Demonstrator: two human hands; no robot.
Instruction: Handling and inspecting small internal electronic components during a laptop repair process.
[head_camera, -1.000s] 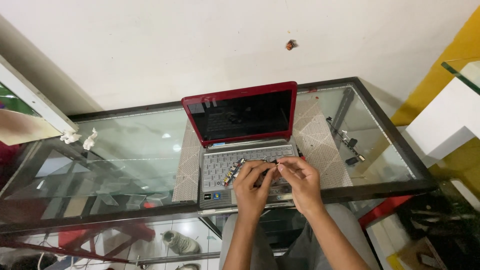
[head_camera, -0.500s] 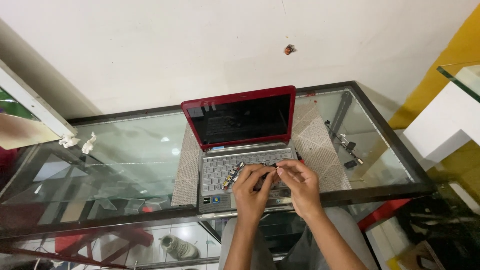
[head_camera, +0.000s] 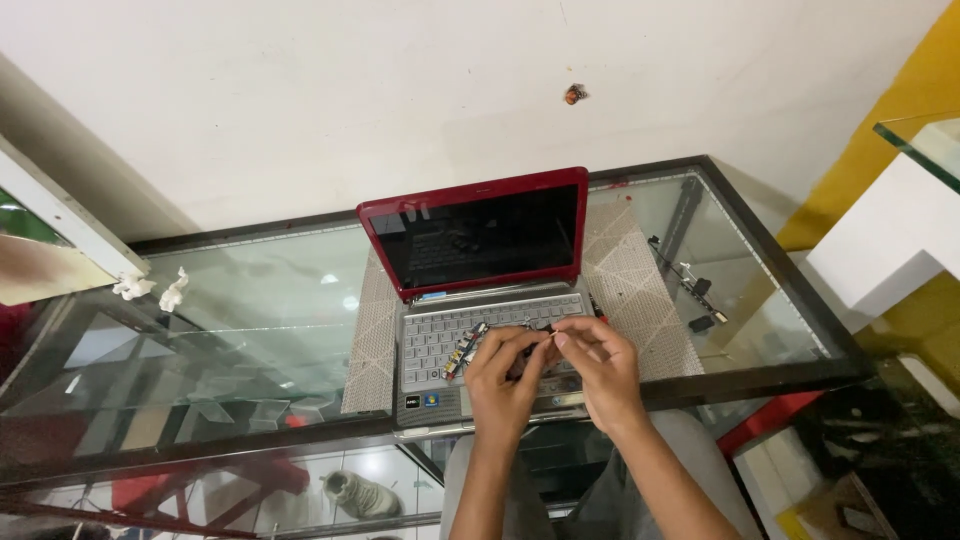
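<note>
Glass tabletop (head_camera: 250, 330) with a dark frame fills most of the view, set against a pale wall (head_camera: 350, 90). A woven mat (head_camera: 625, 285) lies on the glass at the middle. On the mat sits a red laptop (head_camera: 475, 225), lid open and upright, dark screen facing the person, silver keyboard (head_camera: 440, 335) toward the near edge. Its long side runs left to right, along the tabletop's edge.

Both hands hover over the right half of the keyboard. The left hand (head_camera: 503, 375) and the right hand (head_camera: 603, 370) meet fingertip to fingertip, together pinching a small dark part (head_camera: 540, 332) just above the keys; what it is cannot be told. A thin strip of small parts (head_camera: 464, 350) lies slanted across the keys, just left of the left hand, its long axis running from lower left to upper right.

Judging by the grip, the step in hand is fine work on the small part over the keyboard. The next move seems to call for a steady two-handed pinch and careful aim at the keys.

Small dark bits (head_camera: 700, 300) lie on the glass to the right, well apart from the hands. White crumpled scraps (head_camera: 150, 290) rest at the far left.
</note>
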